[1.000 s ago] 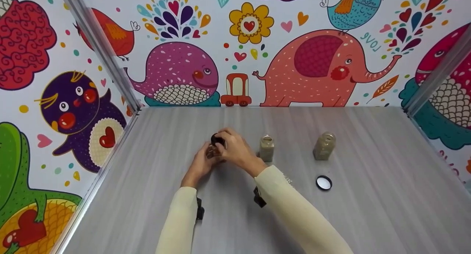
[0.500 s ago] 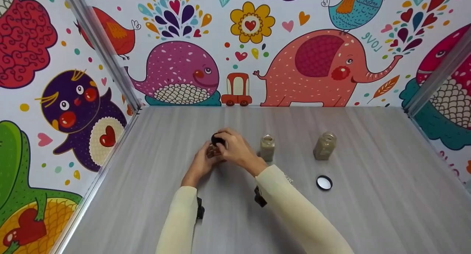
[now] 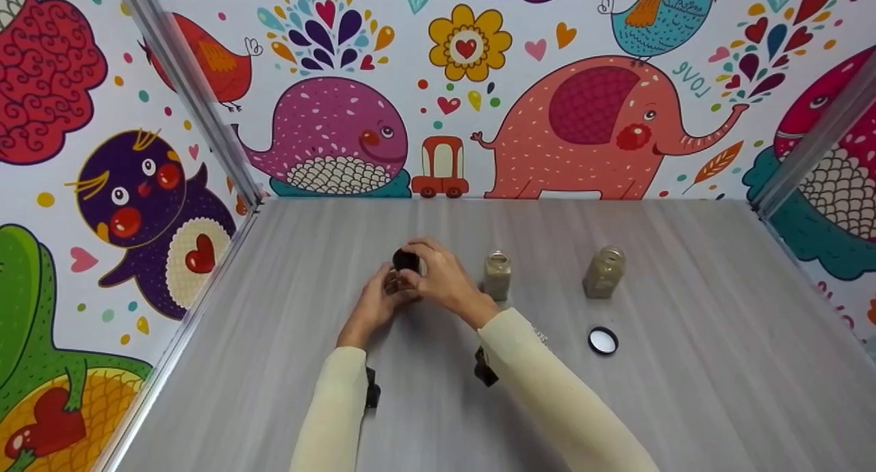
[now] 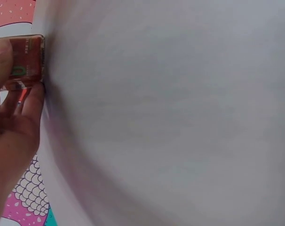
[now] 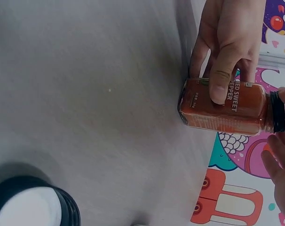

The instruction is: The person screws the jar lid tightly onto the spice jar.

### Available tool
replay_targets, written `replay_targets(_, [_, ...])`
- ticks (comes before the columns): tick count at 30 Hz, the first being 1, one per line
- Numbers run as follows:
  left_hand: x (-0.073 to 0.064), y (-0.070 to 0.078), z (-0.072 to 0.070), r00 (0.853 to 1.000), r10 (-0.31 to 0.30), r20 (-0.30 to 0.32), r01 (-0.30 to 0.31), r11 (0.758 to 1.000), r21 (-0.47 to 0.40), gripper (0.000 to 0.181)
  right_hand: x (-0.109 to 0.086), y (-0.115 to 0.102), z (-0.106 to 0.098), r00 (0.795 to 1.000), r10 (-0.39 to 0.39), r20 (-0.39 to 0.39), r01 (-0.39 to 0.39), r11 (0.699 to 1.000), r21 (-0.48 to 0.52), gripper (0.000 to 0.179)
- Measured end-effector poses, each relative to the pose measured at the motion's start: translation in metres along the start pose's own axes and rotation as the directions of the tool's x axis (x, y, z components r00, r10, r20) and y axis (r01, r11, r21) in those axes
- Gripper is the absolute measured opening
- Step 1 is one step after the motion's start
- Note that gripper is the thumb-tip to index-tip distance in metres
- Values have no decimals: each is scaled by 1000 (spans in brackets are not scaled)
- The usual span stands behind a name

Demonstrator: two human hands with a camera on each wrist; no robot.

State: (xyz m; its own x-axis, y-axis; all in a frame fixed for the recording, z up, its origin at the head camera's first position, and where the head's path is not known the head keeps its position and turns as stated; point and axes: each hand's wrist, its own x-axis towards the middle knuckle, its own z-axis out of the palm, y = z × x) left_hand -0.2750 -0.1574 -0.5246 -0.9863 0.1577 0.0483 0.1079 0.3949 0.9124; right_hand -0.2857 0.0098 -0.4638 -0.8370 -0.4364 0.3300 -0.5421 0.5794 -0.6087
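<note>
Left hand [image 3: 376, 301] grips red jar [image 5: 243, 115], right hand [image 3: 441, 273] its lid [image 3: 404, 259] — sideways drift might topple the nearer three-o'clock bottle [image 3: 497, 278].

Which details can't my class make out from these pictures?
- Label on the red jar, head view: mostly covered by the left hand and right hand.
- Black cap, left wrist view: beyond the left edge.
- Writing on the rightmost jar, head view: too small.
- Loose lid, right wrist view: partly cut off by the lower-left corner.

Red jar [image 4: 28, 59] only partly within the left wrist view
</note>
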Motion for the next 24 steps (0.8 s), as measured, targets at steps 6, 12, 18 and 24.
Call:
replay_targets(6, [0, 0, 1, 999, -47, -9, 47, 999, -16, 61, 0, 2, 0, 999, 37, 19, -38, 998, 47, 38])
replay_targets(12, [1, 1, 1, 999, -53, -14, 53, 999, -4, 59, -1, -1, -1, 996, 87, 23, -89, 994, 61, 39])
replay_targets(18, [0, 2, 1, 998, -66, -7, 66, 998, -2, 61, -2, -1, 0, 995, 96, 12, -96, 994, 52, 45])
replay_targets(24, [1, 2, 1, 998, -59, -3, 59, 998, 16, 54, -3, 2, 2, 999, 42, -25, -41, 999, 34, 44])
